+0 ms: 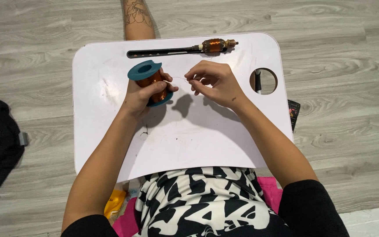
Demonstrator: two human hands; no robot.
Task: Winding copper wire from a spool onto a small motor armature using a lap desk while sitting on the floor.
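Two bare forearms are seen, the left hand (142,94) and right hand (216,83) unadorned. Short black sleeves are worn at both upper arms. A black-and-white patterned top is worn at the near edge, and a dark tattoo is seen on the far leg.
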